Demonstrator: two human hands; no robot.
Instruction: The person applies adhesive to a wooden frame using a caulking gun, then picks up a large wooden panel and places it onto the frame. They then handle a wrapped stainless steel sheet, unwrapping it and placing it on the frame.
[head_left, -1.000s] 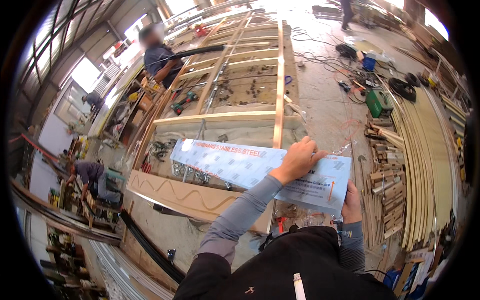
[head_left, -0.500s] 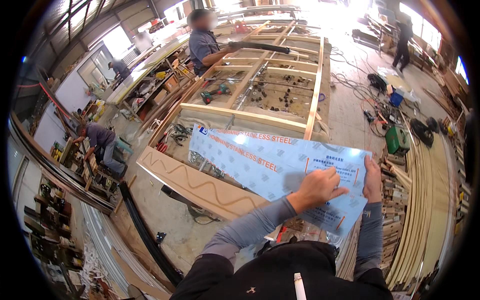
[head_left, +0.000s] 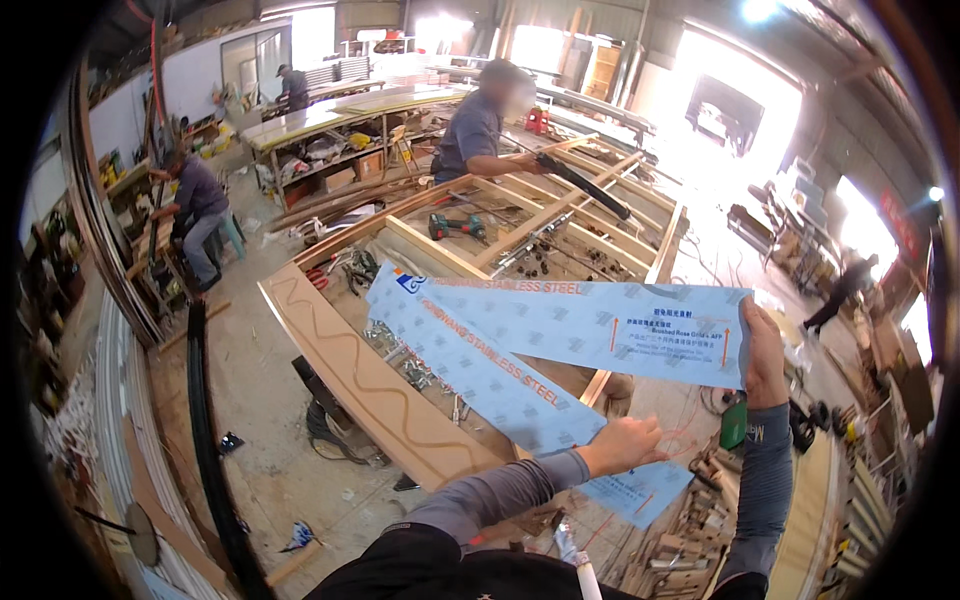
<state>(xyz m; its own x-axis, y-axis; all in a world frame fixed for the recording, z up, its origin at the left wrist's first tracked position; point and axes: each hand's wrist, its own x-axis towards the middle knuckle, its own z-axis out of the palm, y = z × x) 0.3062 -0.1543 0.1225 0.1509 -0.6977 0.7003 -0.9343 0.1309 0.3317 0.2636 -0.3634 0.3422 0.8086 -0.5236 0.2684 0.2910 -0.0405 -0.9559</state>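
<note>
Two long strips with a pale blue printed surface fan out from a shared far left end. My right hand [head_left: 766, 352] grips the right end of the upper strip [head_left: 560, 318], fingers behind it and thumb near the top corner. Closed around the lower strip [head_left: 510, 395] is my left hand [head_left: 622, 447]; the strip's end shows below and beyond the fist. Whether the strips are bare film or film-covered metal I cannot tell. Left of them lies a brown board [head_left: 365, 385] bearing a wavy bead of what looks like glue.
A wooden frame [head_left: 535, 215] lies beyond the strips, with a green cordless drill [head_left: 456, 227] by it. Across the frame a co-worker [head_left: 480, 130] holds a long black piece. Loose hardware [head_left: 418, 372] sits beside the board. Timber offcuts [head_left: 690, 525] are at lower right.
The strips have spread apart: my left hand has moved down with the lower one, while my right hand keeps the upper one's end. The view has turned and tilted upward.
</note>
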